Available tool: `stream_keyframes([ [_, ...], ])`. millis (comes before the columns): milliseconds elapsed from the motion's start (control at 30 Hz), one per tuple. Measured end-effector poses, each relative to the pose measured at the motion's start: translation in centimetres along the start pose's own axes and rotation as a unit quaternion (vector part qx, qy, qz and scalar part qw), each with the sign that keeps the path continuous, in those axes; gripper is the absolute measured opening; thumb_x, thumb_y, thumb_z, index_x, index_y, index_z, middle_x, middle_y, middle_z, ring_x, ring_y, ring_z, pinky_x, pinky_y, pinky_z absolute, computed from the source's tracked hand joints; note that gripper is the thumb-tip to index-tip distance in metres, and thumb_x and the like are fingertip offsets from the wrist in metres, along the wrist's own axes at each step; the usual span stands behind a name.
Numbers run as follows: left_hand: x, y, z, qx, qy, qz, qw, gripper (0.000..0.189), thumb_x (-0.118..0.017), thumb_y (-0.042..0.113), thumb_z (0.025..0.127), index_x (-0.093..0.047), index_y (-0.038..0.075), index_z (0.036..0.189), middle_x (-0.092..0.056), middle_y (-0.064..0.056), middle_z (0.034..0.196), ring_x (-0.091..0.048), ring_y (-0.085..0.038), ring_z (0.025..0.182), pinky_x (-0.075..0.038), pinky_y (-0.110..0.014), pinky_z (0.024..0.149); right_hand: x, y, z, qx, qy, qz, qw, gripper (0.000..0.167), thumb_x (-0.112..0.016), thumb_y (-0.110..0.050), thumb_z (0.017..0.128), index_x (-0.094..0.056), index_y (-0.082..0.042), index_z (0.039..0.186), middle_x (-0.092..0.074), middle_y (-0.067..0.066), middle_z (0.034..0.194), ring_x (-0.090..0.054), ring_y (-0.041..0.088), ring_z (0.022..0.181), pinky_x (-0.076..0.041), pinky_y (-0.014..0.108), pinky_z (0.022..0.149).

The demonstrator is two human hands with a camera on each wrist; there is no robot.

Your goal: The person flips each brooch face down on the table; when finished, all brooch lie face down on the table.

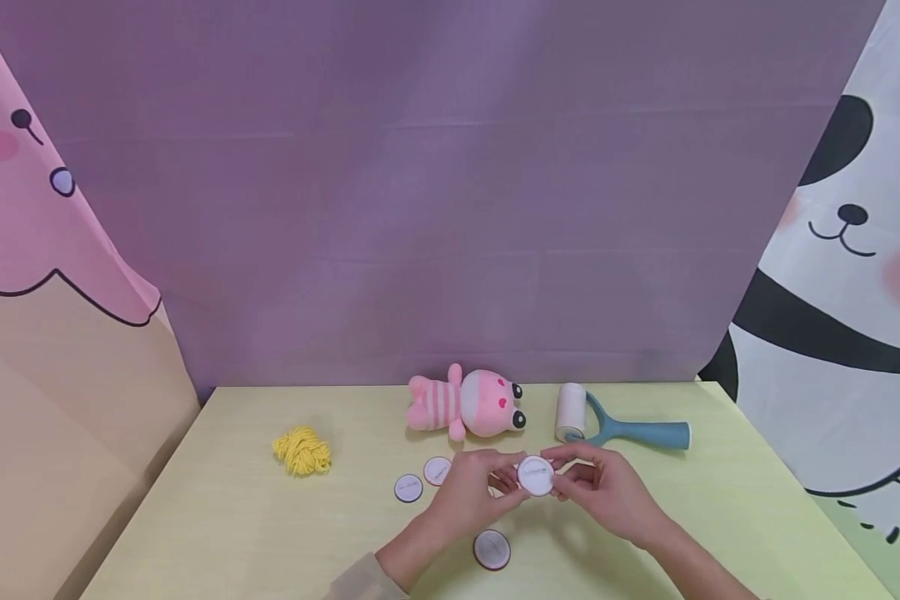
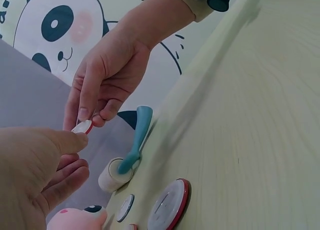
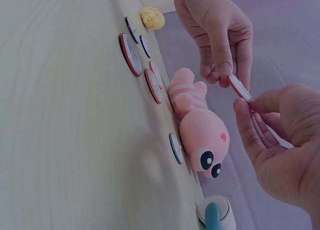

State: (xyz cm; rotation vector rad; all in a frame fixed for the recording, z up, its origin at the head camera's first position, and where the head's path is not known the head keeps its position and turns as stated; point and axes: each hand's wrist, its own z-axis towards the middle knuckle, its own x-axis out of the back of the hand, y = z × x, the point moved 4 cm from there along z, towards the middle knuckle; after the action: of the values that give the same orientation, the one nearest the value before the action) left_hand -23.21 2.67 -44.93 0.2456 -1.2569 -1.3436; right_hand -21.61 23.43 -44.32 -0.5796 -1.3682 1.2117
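Both hands hold a round pin badge up over the table, its white back facing the head camera. My left hand pinches its left edge between thumb and fingers. From the other side, my right hand grips the right edge with thumb and fingertips. Seen side-on in the right wrist view, the badge shows a red rim. Below the hands lies a larger red-rimmed badge. Beside my left hand are a dark-rimmed badge and a red-rimmed one, partly covered by the hand.
A pink plush toy with striped body lies near the table's back edge. Right of it is a lint roller with a blue handle. Yellow yarn sits at the left. Another dark-rimmed badge lies beside the toy's head.
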Motion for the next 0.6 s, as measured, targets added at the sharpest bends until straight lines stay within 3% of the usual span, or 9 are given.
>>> stream_keyframes([
  [233,-0.2,-0.4,-0.1,0.0,-0.015,0.024,0.9996,0.04,-0.084,0.007,0.091,-0.075,0.002,0.129,-0.079,-0.008,0.094,-0.069,0.004,0.08,-0.057,-0.007,0.074,-0.3,0.1,-0.1,0.019,-0.002,-0.014,0.9997,0.035,-0.08,-0.004,0.092,-0.071,0.003,0.125,-0.073,0.023,0.119,-0.078,0.014,0.083,-0.064,0.025,0.075],
  [433,-0.7,-0.9,-0.3,-0.007,-0.032,0.053,0.9981,0.032,-0.084,0.009,0.091,-0.078,0.009,0.123,-0.076,-0.004,0.091,-0.064,0.007,0.078,-0.055,-0.007,0.074,-0.4,0.5,-0.3,0.04,-0.006,-0.044,0.9982,0.041,-0.087,-0.004,0.085,-0.073,0.0,0.123,-0.074,0.016,0.11,-0.074,0.006,0.084,-0.064,0.025,0.076],
  [600,-1.2,-1.2,-0.4,-0.021,-0.043,0.111,0.9927,0.026,-0.084,0.016,0.092,-0.08,0.015,0.118,-0.075,0.0,0.089,-0.065,0.004,0.078,-0.053,-0.005,0.073,-0.6,0.7,-0.3,0.06,-0.012,-0.086,0.9944,0.043,-0.092,-0.01,0.081,-0.076,-0.006,0.12,-0.073,0.007,0.104,-0.073,0.008,0.081,-0.064,0.027,0.074],
])
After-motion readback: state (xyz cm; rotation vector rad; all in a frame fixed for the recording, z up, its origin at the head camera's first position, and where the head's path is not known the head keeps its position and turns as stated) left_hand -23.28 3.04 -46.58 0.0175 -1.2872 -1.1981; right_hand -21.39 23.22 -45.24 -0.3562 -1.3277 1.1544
